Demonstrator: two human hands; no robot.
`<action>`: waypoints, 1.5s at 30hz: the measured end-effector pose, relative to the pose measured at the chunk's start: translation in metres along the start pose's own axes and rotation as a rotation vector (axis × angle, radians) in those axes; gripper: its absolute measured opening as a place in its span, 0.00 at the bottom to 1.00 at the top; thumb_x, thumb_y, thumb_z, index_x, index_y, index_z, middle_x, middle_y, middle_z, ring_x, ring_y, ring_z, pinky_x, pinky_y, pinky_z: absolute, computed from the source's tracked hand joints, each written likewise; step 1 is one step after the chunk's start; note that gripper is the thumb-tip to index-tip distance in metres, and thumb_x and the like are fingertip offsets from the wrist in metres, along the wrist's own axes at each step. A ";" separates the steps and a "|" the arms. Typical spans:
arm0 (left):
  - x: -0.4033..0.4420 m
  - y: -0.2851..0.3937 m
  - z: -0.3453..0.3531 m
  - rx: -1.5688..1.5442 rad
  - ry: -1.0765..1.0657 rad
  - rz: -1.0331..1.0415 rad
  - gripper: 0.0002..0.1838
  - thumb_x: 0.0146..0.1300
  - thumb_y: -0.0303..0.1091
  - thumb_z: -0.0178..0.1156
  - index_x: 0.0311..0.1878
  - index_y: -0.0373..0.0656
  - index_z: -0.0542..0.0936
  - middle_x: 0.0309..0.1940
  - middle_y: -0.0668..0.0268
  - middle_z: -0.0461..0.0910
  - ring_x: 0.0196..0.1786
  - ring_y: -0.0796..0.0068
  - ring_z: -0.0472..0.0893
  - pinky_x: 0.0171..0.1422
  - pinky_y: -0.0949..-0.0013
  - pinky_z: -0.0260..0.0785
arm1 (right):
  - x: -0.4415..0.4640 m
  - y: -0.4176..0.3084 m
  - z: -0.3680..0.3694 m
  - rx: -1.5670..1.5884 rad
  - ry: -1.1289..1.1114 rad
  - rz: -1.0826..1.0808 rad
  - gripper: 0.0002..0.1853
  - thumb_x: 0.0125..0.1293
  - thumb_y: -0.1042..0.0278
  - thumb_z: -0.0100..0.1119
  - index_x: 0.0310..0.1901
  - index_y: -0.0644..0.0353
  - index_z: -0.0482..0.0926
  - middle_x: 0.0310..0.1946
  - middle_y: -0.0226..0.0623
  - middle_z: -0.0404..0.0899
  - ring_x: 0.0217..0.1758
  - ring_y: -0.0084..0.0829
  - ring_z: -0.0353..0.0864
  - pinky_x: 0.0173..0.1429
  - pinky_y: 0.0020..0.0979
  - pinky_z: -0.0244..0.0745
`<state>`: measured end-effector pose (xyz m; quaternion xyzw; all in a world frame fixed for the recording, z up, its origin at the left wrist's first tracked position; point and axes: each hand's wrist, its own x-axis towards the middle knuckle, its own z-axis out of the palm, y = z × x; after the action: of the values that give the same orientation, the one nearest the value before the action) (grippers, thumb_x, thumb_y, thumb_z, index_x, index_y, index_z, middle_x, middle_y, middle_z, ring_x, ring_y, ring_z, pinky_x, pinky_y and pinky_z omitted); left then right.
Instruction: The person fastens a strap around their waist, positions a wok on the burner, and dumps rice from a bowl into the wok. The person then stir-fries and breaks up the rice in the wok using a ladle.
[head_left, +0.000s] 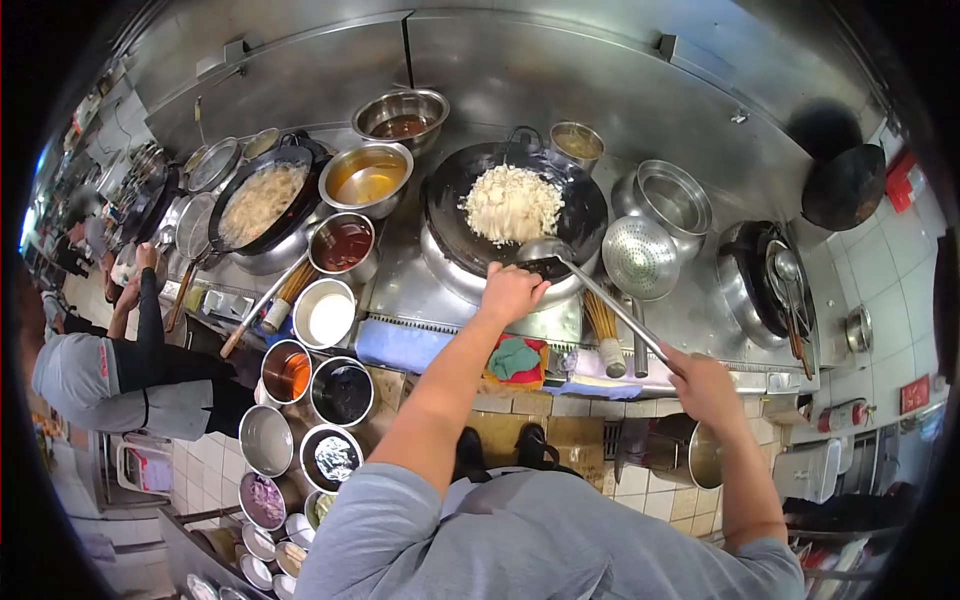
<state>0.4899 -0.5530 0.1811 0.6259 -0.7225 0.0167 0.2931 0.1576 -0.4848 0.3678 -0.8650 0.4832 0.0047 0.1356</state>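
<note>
A large black wok point(449, 187) sits on the burner in front of me, holding a mound of pale, rice-like food point(514, 203). At the wok's near rim, my left hand point(513, 292) is closed on its edge; the exact grip is partly hidden by the back of the hand. My right hand point(702, 390) is wrapped round the end of a long-handled metal ladle point(624, 313). The ladle's bowl rests inside the wok, at the near edge of the food. A folded green cloth point(513, 359) lies on the counter ledge below my left hand.
A perforated strainer point(641, 258) and a bamboo brush point(604, 330) are right of the wok. Bowls of yellow liquid point(367, 178) and dark red sauce point(342, 246) stand left, above several sauce pots. Further left, a co-worker point(110, 375) stands by another wok point(262, 205).
</note>
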 end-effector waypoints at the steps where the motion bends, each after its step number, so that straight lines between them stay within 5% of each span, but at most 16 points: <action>1: -0.002 0.003 0.005 0.083 0.029 -0.048 0.16 0.65 0.51 0.57 0.30 0.51 0.84 0.30 0.68 0.82 0.41 0.63 0.80 0.48 0.50 0.67 | 0.026 0.010 0.027 0.015 0.015 0.014 0.30 0.61 0.71 0.57 0.67 0.44 0.70 0.31 0.49 0.80 0.36 0.53 0.80 0.44 0.47 0.74; 8: -0.009 0.011 0.015 0.027 -0.043 -0.301 0.14 0.68 0.49 0.53 0.41 0.53 0.84 0.40 0.66 0.79 0.52 0.63 0.75 0.50 0.47 0.65 | 0.153 0.010 0.051 0.737 0.046 0.370 0.26 0.66 0.69 0.54 0.67 0.56 0.69 0.30 0.35 0.79 0.32 0.29 0.78 0.39 0.33 0.75; 9: -0.007 0.011 0.014 0.032 -0.038 -0.308 0.14 0.68 0.49 0.53 0.41 0.53 0.84 0.40 0.66 0.79 0.52 0.63 0.75 0.50 0.47 0.65 | 0.186 0.050 0.123 0.434 0.454 -0.040 0.27 0.68 0.68 0.53 0.69 0.53 0.67 0.28 0.32 0.77 0.23 0.26 0.74 0.25 0.29 0.70; 12: -0.008 0.013 0.012 0.002 -0.038 -0.339 0.14 0.68 0.49 0.53 0.41 0.53 0.84 0.42 0.64 0.79 0.53 0.61 0.75 0.50 0.44 0.66 | 0.193 -0.032 0.143 0.247 0.218 0.301 0.27 0.69 0.69 0.52 0.69 0.52 0.66 0.28 0.32 0.77 0.24 0.27 0.74 0.27 0.30 0.72; 14: -0.007 0.012 0.010 -0.024 -0.064 -0.343 0.14 0.68 0.49 0.53 0.42 0.54 0.84 0.43 0.63 0.78 0.53 0.59 0.75 0.52 0.43 0.67 | 0.199 -0.043 0.108 0.906 0.015 0.320 0.27 0.68 0.69 0.52 0.69 0.54 0.66 0.28 0.40 0.81 0.19 0.31 0.78 0.30 0.34 0.75; 19: -0.006 -0.013 0.020 -0.500 -0.073 -0.321 0.15 0.67 0.47 0.56 0.55 0.59 0.79 0.51 0.64 0.77 0.57 0.56 0.73 0.61 0.46 0.65 | 0.192 -0.011 0.069 0.185 0.406 -0.334 0.29 0.69 0.66 0.53 0.72 0.50 0.63 0.28 0.31 0.77 0.16 0.23 0.71 0.24 0.28 0.70; 22: -0.032 -0.006 0.008 -0.241 -0.052 -0.203 0.21 0.66 0.45 0.58 0.63 0.61 0.74 0.61 0.63 0.71 0.64 0.54 0.69 0.67 0.49 0.62 | 0.157 -0.038 0.054 0.786 0.073 0.112 0.25 0.73 0.64 0.50 0.70 0.41 0.64 0.26 0.30 0.73 0.16 0.21 0.67 0.16 0.23 0.62; 24: -0.044 0.016 -0.015 -0.175 -0.093 -0.256 0.24 0.66 0.45 0.59 0.65 0.60 0.73 0.67 0.60 0.65 0.69 0.53 0.65 0.70 0.52 0.60 | 0.172 -0.016 0.110 2.111 -0.414 0.297 0.23 0.73 0.65 0.49 0.68 0.40 0.62 0.23 0.32 0.71 0.16 0.21 0.65 0.17 0.24 0.63; 26: -0.067 0.029 -0.024 -0.305 0.053 -0.255 0.25 0.65 0.45 0.59 0.65 0.59 0.73 0.68 0.57 0.64 0.70 0.50 0.64 0.72 0.53 0.58 | 0.206 -0.009 0.157 2.169 -0.494 0.449 0.18 0.74 0.64 0.48 0.63 0.39 0.62 0.22 0.31 0.69 0.15 0.19 0.62 0.16 0.23 0.60; 30: -0.155 0.027 -0.034 -0.694 -0.188 -0.318 0.18 0.70 0.42 0.55 0.57 0.43 0.78 0.52 0.55 0.78 0.59 0.57 0.76 0.64 0.60 0.67 | 0.221 -0.037 0.106 0.709 0.075 0.102 0.19 0.73 0.63 0.47 0.63 0.47 0.60 0.21 0.31 0.69 0.15 0.21 0.65 0.15 0.27 0.62; 33: -0.249 0.020 -0.016 -0.740 -0.184 -0.691 0.20 0.71 0.47 0.54 0.49 0.38 0.81 0.38 0.60 0.83 0.43 0.69 0.80 0.51 0.66 0.72 | 0.158 -0.037 0.072 1.400 -0.159 0.245 0.18 0.73 0.64 0.49 0.62 0.46 0.62 0.24 0.32 0.69 0.15 0.19 0.63 0.15 0.24 0.60; 38: -0.459 -0.005 0.053 -0.492 -0.418 -1.194 0.28 0.69 0.56 0.49 0.52 0.39 0.80 0.41 0.51 0.83 0.44 0.54 0.82 0.51 0.60 0.73 | 0.199 -0.015 0.130 2.135 -0.530 0.504 0.16 0.73 0.63 0.50 0.60 0.47 0.64 0.25 0.33 0.69 0.15 0.21 0.63 0.15 0.22 0.58; 41: -0.554 0.004 0.039 -0.276 -0.842 -0.914 0.21 0.66 0.51 0.53 0.38 0.39 0.79 0.35 0.51 0.82 0.37 0.52 0.81 0.41 0.54 0.73 | 0.211 -0.030 0.110 0.497 0.162 -0.041 0.18 0.73 0.61 0.50 0.62 0.49 0.62 0.21 0.34 0.69 0.14 0.24 0.67 0.14 0.28 0.58; 42: -0.569 0.003 0.039 -0.151 -0.913 -0.744 0.18 0.66 0.47 0.55 0.37 0.39 0.78 0.32 0.53 0.81 0.33 0.56 0.81 0.37 0.55 0.73 | 0.190 -0.028 0.089 0.729 0.050 0.047 0.19 0.73 0.61 0.49 0.62 0.49 0.61 0.22 0.34 0.70 0.14 0.23 0.66 0.14 0.27 0.58; 44: -0.542 0.017 0.011 -0.495 -0.817 -1.359 0.13 0.65 0.42 0.56 0.40 0.42 0.79 0.27 0.60 0.78 0.27 0.64 0.78 0.33 0.61 0.72 | 0.127 -0.029 0.053 1.213 -0.136 0.210 0.19 0.74 0.63 0.48 0.63 0.49 0.61 0.23 0.35 0.71 0.13 0.21 0.64 0.13 0.24 0.58; 45: -0.564 0.014 0.030 -0.895 -0.310 -1.862 0.14 0.66 0.44 0.55 0.44 0.43 0.79 0.27 0.65 0.78 0.27 0.70 0.79 0.29 0.64 0.71 | 0.111 -0.022 0.049 1.464 -0.219 0.295 0.19 0.74 0.64 0.48 0.64 0.49 0.61 0.23 0.34 0.71 0.13 0.20 0.63 0.13 0.22 0.58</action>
<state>0.4906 -0.0572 -0.0899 0.7649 0.0759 -0.5653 0.2992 0.2415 -0.5545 0.3108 -0.4750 0.4574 -0.2135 0.7208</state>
